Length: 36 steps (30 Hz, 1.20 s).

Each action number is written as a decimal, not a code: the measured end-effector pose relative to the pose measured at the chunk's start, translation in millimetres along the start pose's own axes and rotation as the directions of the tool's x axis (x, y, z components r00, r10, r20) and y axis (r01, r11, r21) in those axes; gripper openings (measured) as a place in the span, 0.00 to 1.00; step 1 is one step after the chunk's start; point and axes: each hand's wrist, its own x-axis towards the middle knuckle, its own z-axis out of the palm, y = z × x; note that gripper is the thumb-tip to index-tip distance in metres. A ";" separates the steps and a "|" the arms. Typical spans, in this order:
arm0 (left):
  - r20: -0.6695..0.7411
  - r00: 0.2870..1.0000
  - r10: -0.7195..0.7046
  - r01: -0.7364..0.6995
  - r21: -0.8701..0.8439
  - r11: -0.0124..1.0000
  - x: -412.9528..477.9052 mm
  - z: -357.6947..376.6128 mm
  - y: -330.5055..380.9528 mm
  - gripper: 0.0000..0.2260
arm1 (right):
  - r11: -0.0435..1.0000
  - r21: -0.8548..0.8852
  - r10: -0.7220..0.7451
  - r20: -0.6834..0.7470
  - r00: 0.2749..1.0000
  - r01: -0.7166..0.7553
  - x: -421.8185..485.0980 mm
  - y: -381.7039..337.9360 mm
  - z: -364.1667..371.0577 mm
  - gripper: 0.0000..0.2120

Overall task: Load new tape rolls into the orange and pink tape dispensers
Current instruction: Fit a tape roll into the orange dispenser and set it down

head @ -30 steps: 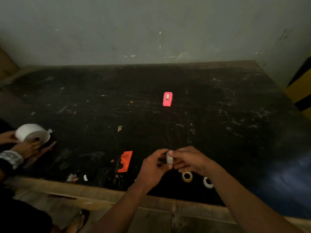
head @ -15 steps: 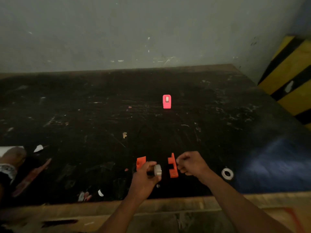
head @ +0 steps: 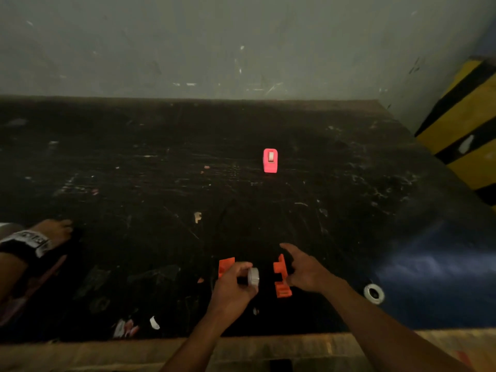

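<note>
My left hand point(head: 233, 288) grips a small whitish tape roll point(head: 253, 276) between thumb and fingers, just above the dark table near its front edge. The orange dispenser is in two pieces: one half point(head: 226, 266) lies behind my left hand, and the other half point(head: 281, 277) stands on edge to the right of the roll. My right hand point(head: 304, 269) is beside that half, fingers spread, touching or nearly touching it. The pink dispenser point(head: 270, 160) stands upright farther back at the table's middle, with a roll showing in its slot. A spare tape roll point(head: 374, 293) lies at the right.
The black, scratched table point(head: 161, 183) ends at a wooden front edge point(head: 295, 347). Another person's hand and wristband point(head: 37, 240) rest at the left. A yellow-and-black striped object point(head: 467, 135) stands at the right. Paper scraps point(head: 126, 327) lie near the front.
My hands have separated: the left now holds the roll alone. My right hand, earlier closed beside the orange half, has opened its fingers. The view shifted right, so the person's big white roll left the frame.
</note>
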 end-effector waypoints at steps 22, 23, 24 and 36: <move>0.051 0.993 -0.103 0.115 -0.364 0.924 46.0 4.6 16.3 0.20 | 0.936 0.323 -0.155 0.023 0.988 0.139 41.7 -5.3 6.7 0.36; 0.058 0.992 -0.113 0.127 -0.403 0.907 43.5 0.8 15.9 0.19 | 0.930 0.340 -0.160 0.024 0.987 0.142 40.2 -8.3 7.5 0.36; 0.073 0.991 -0.115 0.136 -0.438 0.889 40.7 -2.4 15.2 0.19 | 0.922 0.359 -0.167 0.026 0.986 0.146 37.4 -11.6 8.2 0.36; 0.069 0.997 0.016 0.003 -0.264 0.965 1.0 -15.9 1.6 0.20 | 0.875 0.471 -0.179 0.111 0.978 0.107 2.3 -17.7 52.8 0.37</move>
